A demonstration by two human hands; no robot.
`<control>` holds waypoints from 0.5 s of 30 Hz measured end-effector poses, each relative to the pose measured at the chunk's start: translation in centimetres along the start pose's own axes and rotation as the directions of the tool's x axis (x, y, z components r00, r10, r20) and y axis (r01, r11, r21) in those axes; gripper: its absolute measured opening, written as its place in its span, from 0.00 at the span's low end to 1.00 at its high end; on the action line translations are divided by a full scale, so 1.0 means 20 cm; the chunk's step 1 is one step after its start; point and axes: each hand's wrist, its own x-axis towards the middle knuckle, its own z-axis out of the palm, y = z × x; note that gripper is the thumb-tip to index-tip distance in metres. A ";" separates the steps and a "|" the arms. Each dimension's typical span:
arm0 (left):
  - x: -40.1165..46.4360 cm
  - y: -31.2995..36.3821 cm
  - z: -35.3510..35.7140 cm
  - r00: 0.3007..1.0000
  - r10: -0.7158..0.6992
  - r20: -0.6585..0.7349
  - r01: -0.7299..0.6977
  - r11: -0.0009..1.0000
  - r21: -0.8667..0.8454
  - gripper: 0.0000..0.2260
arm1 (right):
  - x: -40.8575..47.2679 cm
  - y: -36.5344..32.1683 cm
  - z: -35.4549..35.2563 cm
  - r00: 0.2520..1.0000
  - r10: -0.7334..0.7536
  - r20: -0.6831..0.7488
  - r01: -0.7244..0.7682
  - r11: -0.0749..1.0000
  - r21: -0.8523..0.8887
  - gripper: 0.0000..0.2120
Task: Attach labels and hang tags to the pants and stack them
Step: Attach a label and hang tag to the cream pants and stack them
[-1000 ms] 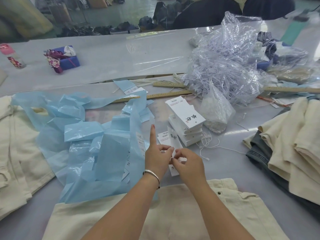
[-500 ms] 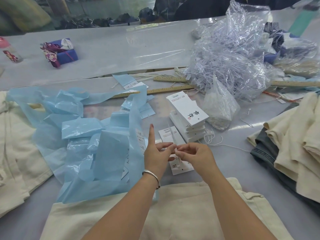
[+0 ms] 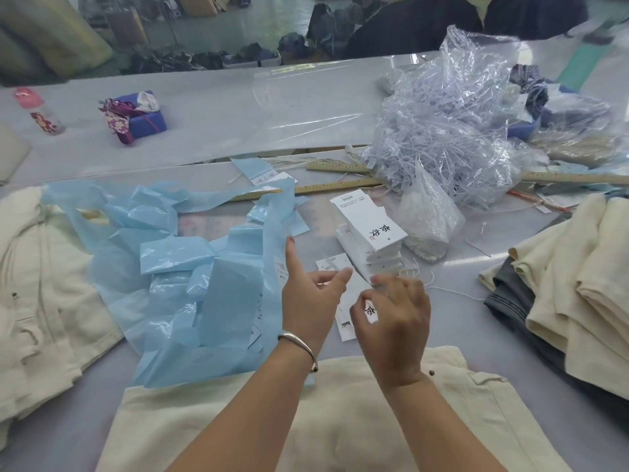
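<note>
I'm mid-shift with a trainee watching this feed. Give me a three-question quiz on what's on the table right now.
1. True or false: the right hand pinches a hang tag.
2. Which lies nearest the person? A. cream pants B. tag stack C. rulers
3. Fill in: the left hand wears a silver ____ at the wrist.

Key:
1. True. Its fingers are curled on the white tag.
2. A. The pants lie under both forearms; the stack and rulers lie farther off.
3. Bracelet.
</note>
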 end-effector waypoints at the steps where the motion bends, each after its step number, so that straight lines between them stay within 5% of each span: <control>1: -0.02 0.02 -0.02 1.000 -0.010 -0.018 0.009 1.000 -0.003 0.45 | -0.03 -0.04 -0.03 0.999 -0.031 0.015 0.031 1.000 0.002 0.06; 9: -0.29 0.06 -0.13 0.993 -0.031 -0.110 0.037 0.998 0.053 0.46 | -0.23 -0.17 -0.28 0.975 -0.192 0.114 0.184 0.980 0.071 0.05; 15: -0.55 0.06 -0.21 0.992 0.056 -0.114 -0.019 0.954 0.299 0.45 | -0.34 -0.25 -0.47 0.953 -0.270 0.140 0.258 0.961 0.099 0.06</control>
